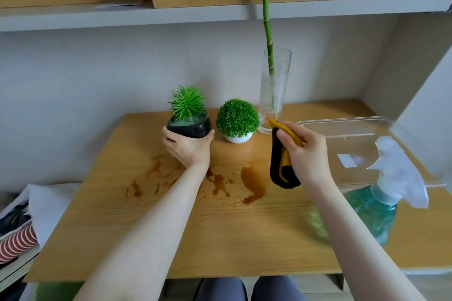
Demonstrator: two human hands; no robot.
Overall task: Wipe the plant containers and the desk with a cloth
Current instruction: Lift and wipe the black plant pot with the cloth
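Note:
My left hand point(186, 148) grips a black pot point(189, 127) with a spiky green plant, fingers curled round its lower sides. To its right stands a round green bush in a white pot point(237, 139). Behind that, a tall glass vase point(274, 90) holds a bamboo stem. My right hand point(304, 151) holds a yellow and black cloth point(283, 166) that hangs down, its top corner near the vase's base. Brown liquid stains point(253, 184) are spread across the wooden desk point(220, 232) in front of the pots.
A clear plastic tray point(362, 144) lies on the desk at the right. A teal spray bottle point(376, 212) with a white trigger stands in front of it. Shelves run overhead. Striped fabric and papers point(19, 225) lie past the desk's left edge.

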